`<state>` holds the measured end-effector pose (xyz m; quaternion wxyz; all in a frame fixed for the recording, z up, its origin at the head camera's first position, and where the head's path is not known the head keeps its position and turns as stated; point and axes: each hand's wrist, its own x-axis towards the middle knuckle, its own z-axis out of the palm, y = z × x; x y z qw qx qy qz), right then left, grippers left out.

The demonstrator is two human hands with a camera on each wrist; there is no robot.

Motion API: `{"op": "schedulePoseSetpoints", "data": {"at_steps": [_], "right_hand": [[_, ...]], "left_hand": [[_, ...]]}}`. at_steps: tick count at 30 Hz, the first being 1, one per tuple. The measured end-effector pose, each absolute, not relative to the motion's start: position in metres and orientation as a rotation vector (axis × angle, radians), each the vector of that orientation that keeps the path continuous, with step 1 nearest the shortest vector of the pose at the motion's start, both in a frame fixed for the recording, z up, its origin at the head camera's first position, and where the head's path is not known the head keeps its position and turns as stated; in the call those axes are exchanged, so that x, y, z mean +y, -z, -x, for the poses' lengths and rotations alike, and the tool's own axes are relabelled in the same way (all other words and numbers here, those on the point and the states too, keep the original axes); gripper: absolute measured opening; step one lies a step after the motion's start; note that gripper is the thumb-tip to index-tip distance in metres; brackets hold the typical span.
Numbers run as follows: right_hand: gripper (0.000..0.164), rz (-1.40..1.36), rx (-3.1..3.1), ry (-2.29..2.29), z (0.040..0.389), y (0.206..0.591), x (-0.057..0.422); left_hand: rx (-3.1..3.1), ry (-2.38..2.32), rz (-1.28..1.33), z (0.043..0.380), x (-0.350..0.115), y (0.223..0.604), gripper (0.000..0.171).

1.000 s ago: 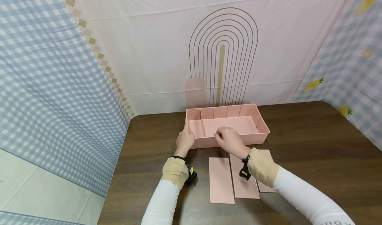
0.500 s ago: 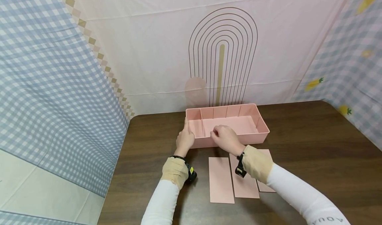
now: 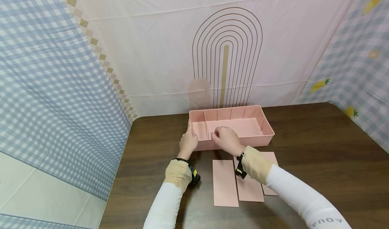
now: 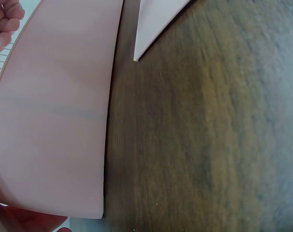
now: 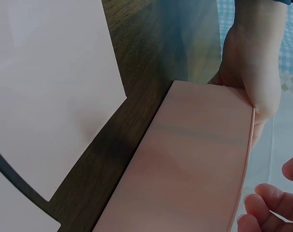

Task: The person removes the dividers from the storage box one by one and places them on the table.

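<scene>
A pink open box (image 3: 234,143) stands at the back of the table, with one thin divider (image 3: 206,125) upright across its left part. My left hand (image 3: 188,143) grips the box at its left front corner, index finger lying along the end wall. Over the front rim, just right of the divider, is my right hand (image 3: 226,139). Its fingers (image 5: 269,195) curl loosely with the thumb apart, and nothing shows between them. From the left wrist view, the front wall (image 4: 54,111) fills the left side and the right fingertips (image 4: 4,29) appear above it.
Three flat pink panels lie side by side before the box: the left panel (image 3: 225,185), the middle panel (image 3: 250,186), partly behind my right wrist, and the right panel (image 3: 270,158). The brown wooden table (image 3: 319,154) meets a patterned cloth backdrop (image 3: 164,63).
My right hand has moved a little left along the front rim, toward the divider. The left hand, the box and the panels have stayed put.
</scene>
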<state>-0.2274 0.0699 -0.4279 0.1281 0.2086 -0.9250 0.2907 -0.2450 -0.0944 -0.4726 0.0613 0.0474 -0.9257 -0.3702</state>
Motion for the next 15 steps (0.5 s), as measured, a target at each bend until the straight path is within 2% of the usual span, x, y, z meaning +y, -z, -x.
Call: {"op": "schedulePoseSetpoints", "data": {"at_steps": [15], "right_hand": [[0.030, -0.557, -2.756, -0.853, 0.2312, 0.4285, 0.0607]], "left_hand": [[-2.806, 1.127, -0.152, 0.2470, -0.0951, 0.4748, 0.062]]}}
